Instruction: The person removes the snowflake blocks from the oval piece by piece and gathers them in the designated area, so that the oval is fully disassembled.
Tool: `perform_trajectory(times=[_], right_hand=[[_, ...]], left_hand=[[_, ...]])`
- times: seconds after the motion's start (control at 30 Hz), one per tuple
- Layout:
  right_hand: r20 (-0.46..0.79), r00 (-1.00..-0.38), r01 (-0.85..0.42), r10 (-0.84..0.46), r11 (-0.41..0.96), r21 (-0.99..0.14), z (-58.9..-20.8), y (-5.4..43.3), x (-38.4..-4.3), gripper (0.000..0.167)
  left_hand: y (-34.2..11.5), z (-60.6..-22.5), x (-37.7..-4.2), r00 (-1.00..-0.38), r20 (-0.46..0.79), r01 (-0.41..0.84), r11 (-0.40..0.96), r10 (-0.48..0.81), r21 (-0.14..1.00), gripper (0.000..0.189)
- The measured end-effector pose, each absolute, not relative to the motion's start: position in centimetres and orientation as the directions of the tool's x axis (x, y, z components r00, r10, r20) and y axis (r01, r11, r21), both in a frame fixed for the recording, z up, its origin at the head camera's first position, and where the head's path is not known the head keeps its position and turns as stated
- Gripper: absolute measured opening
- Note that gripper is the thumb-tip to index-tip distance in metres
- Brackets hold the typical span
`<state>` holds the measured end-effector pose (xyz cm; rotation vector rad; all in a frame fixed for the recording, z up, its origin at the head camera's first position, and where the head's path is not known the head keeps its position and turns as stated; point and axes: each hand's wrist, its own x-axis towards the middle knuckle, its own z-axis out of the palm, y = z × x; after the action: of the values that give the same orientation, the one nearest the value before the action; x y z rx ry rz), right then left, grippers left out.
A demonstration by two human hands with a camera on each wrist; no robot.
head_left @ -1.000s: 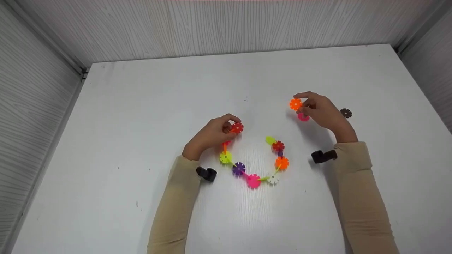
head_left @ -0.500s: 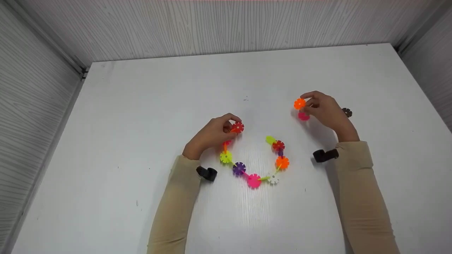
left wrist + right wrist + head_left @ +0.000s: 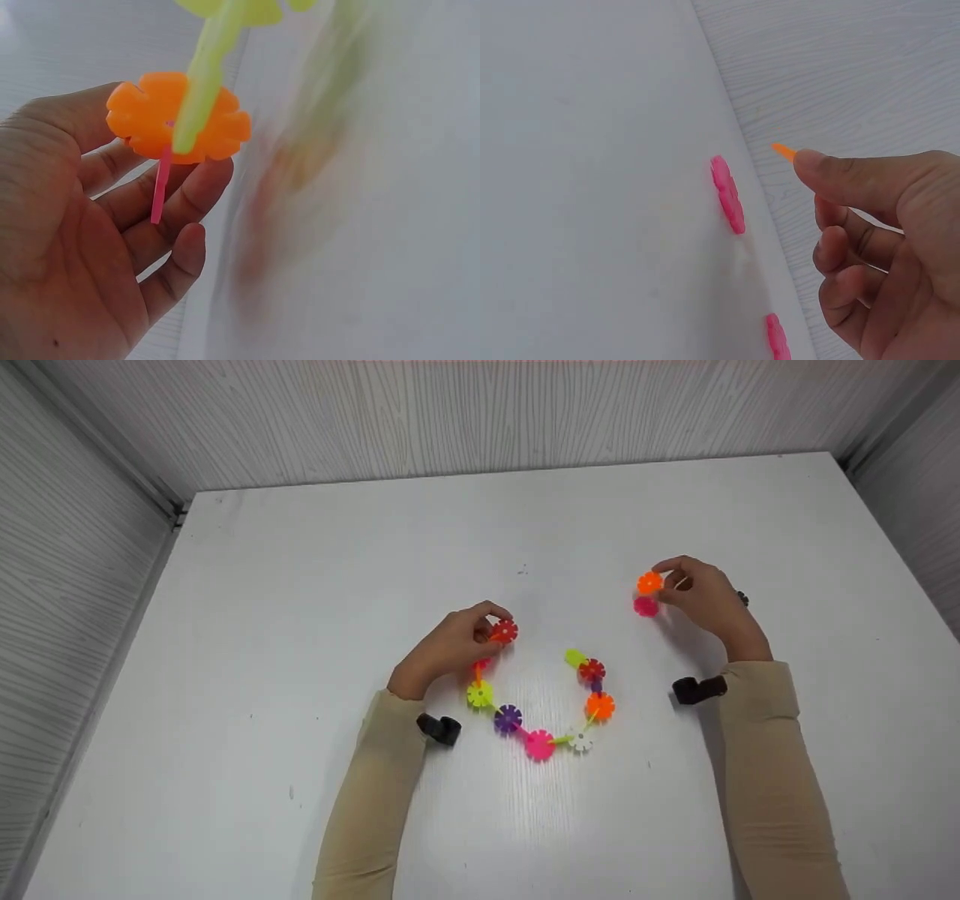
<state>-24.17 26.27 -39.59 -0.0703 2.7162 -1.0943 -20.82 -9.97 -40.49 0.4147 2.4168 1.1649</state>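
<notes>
In the head view, notched plastic snowflake discs join into a curved chain, with a purple disc (image 3: 508,719) and a pink disc (image 3: 539,745) in its lower part. My left hand (image 3: 454,645) pinches the chain's upper left end, beside a red disc (image 3: 505,631). The left wrist view shows an orange disc (image 3: 150,112) at those fingers, with a yellow-green disc (image 3: 206,82) slotted above. My right hand (image 3: 705,596) pinches a loose orange disc (image 3: 649,583), seen edge-on in the right wrist view. Just below it lies a loose pink disc (image 3: 646,606) on the table.
A dark disc (image 3: 742,598) is mostly hidden behind my right hand. The chain's other end, a yellow-green disc (image 3: 575,658), lies on the white table (image 3: 337,585). Wood-patterned panels (image 3: 480,420) stand behind the table and at its sides.
My right hand has drawn to the right with the orange disc, uncovering more of the pink disc and covering much of the dark one. My left hand and the chain stay nearly still.
</notes>
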Motion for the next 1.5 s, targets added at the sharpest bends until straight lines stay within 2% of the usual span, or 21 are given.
perform_trajectory(times=[0.23,0.73,0.93,1.23,1.5], right_hand=[[-0.162,-0.984,0.055,-0.076,0.732,-0.68,-39.9,27.5,-24.2,0.04],[-0.251,-0.967,0.13,-0.047,0.755,-0.643,-40.4,28.5,-24.3,0.041],[-0.249,-0.967,0.117,-0.059,0.763,-0.636,-40.4,28.6,-24.3,0.041],[-0.312,-0.949,0.175,-0.036,0.764,-0.621,-40.5,28.5,-24.1,0.033],[-0.292,-0.955,0.15,-0.044,0.78,-0.608,-40.7,28.5,-24.2,0.033]], left_hand=[[-10.0,-40.4,-20.7,-0.865,-0.253,0.072,0.607,0.434,0.792,0.036],[-10.0,-40.3,-20.7,-0.861,-0.259,0.069,0.604,0.438,0.794,0.036],[-10.1,-40.3,-20.7,-0.86,-0.266,0.061,0.605,0.435,0.794,0.036],[-10.0,-40.3,-20.7,-0.859,-0.274,0.056,0.611,0.432,0.79,0.036],[-10.0,-40.2,-20.7,-0.861,-0.257,0.071,0.604,0.439,0.794,0.035]])
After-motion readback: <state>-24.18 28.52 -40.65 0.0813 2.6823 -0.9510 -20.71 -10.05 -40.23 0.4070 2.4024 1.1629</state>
